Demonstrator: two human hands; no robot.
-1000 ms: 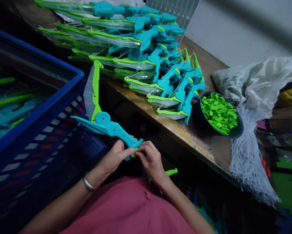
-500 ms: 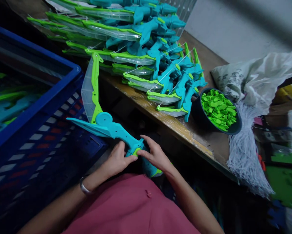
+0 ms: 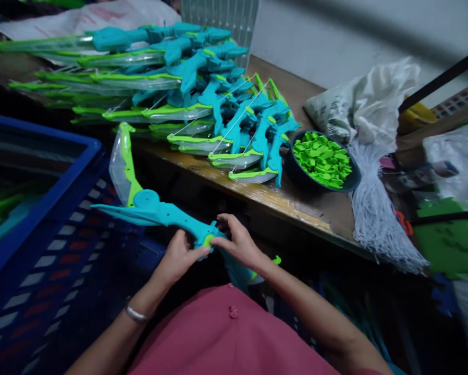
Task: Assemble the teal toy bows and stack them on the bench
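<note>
Holding a toy bow (image 3: 179,216) in front of the near edge of the table (image 3: 324,207), I have my left hand (image 3: 180,256) curled mostly closed round its grip, thumb beside a small green piece (image 3: 208,240); that hand should brace firmly. My right hand (image 3: 239,244) is half curled, thumb on the piece, fingers round the far side; pressing seems the step, so a square, even push until it sits flush would do best. Leftmost, the blue crate (image 3: 87,158) is slotted plastic. My bow joins a clear, curved blade rimmed in green to a smooth turquoise body. Similar bows (image 3: 209,96) lie heaped along the table's near edge, some strung; then a round dark bowl (image 3: 292,174) of flat, bright chips (image 3: 322,159), then limp white strings (image 3: 378,208) spilling over that edge.
</note>
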